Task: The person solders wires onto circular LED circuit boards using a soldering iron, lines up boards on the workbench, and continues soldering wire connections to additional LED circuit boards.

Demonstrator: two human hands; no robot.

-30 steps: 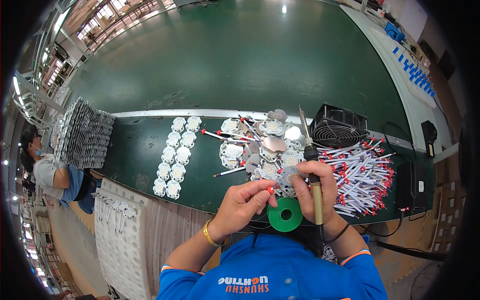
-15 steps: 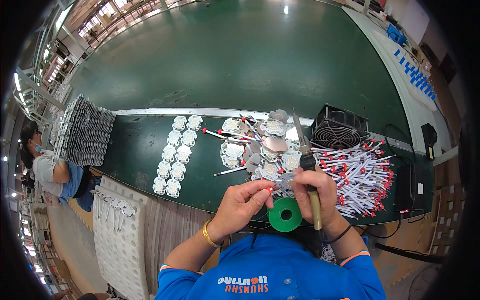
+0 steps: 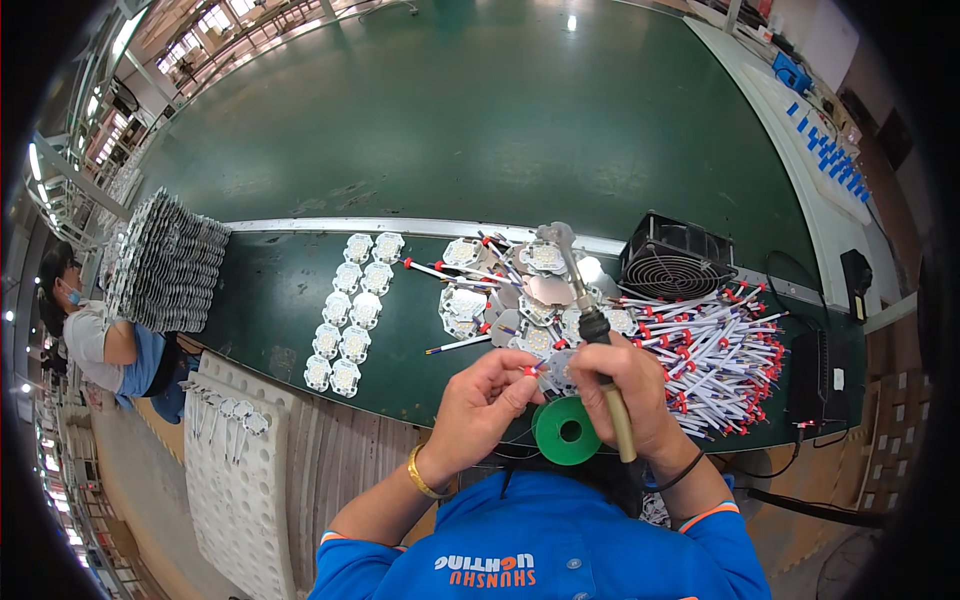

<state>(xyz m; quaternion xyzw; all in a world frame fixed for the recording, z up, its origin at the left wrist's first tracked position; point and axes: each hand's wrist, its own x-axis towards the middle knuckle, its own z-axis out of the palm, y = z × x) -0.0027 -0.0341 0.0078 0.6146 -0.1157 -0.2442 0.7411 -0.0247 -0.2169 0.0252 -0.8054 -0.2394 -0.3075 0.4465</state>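
Observation:
My right hand (image 3: 640,395) is closed around a soldering iron (image 3: 622,425), whose metal end points away over a heap of white LED boards (image 3: 545,258). With thumb and fingertips my left hand (image 3: 480,400) pinches a short wire lead with a red collar (image 3: 531,371); most of the lead is hidden by the fingers. Just below the hands sits a green solder spool (image 3: 546,440), partly under the right hand. A thin strand runs beside it toward my left hand. Whether the lead touches a board beneath it, I cannot tell.
Two columns of LED boards (image 3: 366,310) lie to the left. A tall board stack (image 3: 170,265) stands farther left, near a seated person (image 3: 95,330). At right are piled white wire leads (image 3: 720,365), a black fan (image 3: 677,255) and a black box (image 3: 812,375).
The soldering iron and my right hand have shifted slightly left, and the iron's metal end leans further left. My left hand has moved a little left with the wire lead.

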